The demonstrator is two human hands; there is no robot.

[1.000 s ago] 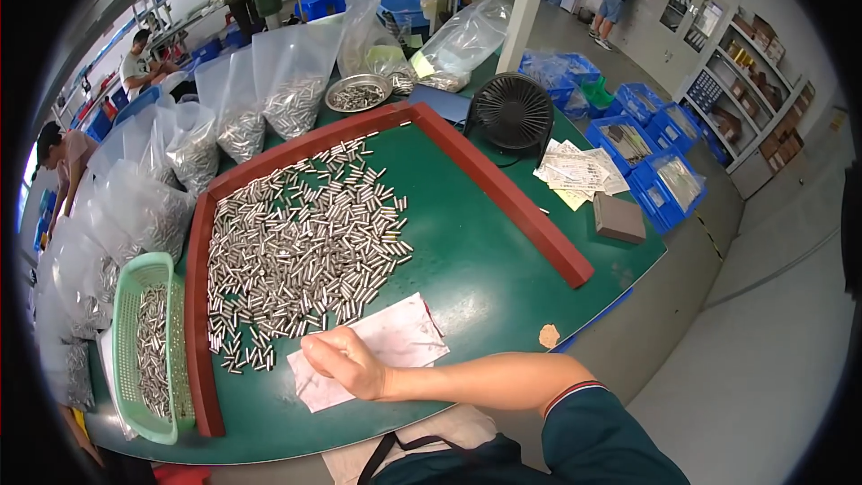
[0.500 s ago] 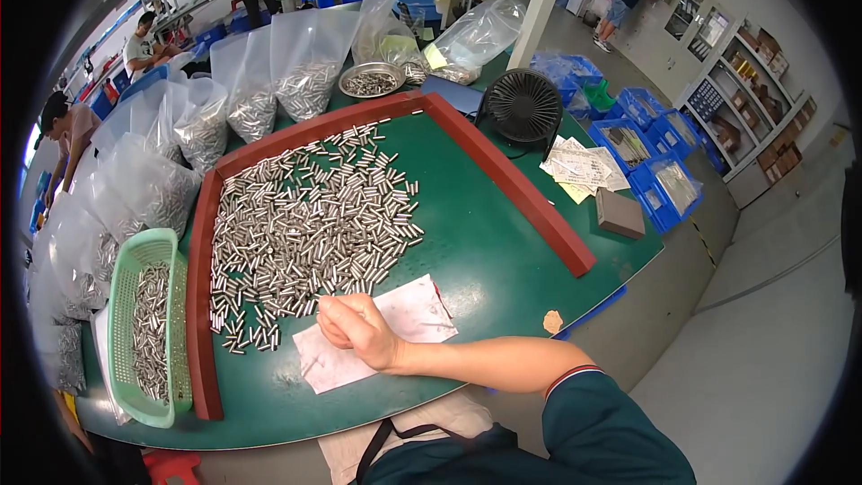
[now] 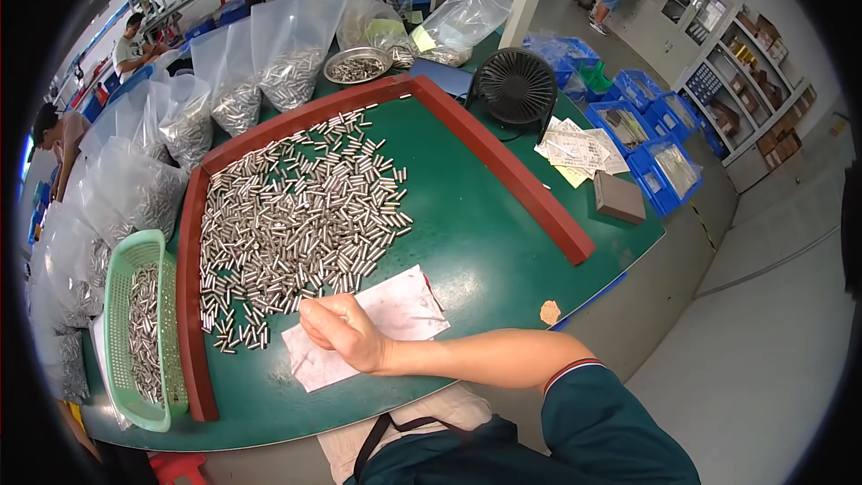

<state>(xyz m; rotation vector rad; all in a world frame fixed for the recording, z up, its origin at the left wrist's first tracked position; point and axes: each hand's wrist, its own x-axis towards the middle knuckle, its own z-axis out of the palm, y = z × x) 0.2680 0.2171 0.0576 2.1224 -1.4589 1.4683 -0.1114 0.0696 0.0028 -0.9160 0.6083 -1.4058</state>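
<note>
Right hand (image 3: pixel 346 334): since half a second ago, it sits a bit more to the left in view, and so does the whole green table (image 3: pixel 485 242). It stays over the pink-white cloth (image 3: pixel 404 305). Its fingers are curled up in a fist. I cannot tell if it has something inside.
Left hand: it is out of sight, so I cannot tell if the two hands are apart or together.
Pins: lots of short, shiny metal pins (image 3: pixel 301 216) lie loose on the table in a big heap. The near edge of the heap is just beside the fist.
Frame: a red-brown frame (image 3: pixel 503 171) goes around the heap on the left, the far side and the right.
Basket: a light green basket (image 3: pixel 172 368) with small holes stands just left of the frame. Many metal pins are in it.
Bags: tall see-through bags (image 3: pixel 292 31) stand behind the frame and along its left side. Metal pieces fill their bottoms, and the tops are loose.
Bowl: a round metal bowl (image 3: pixel 386 56) sits past the far side of the frame, with small metal pieces in it.
Bins: blue bins (image 3: pixel 648 181) stand on the floor to the right. What is in them is too small to tell.
</note>
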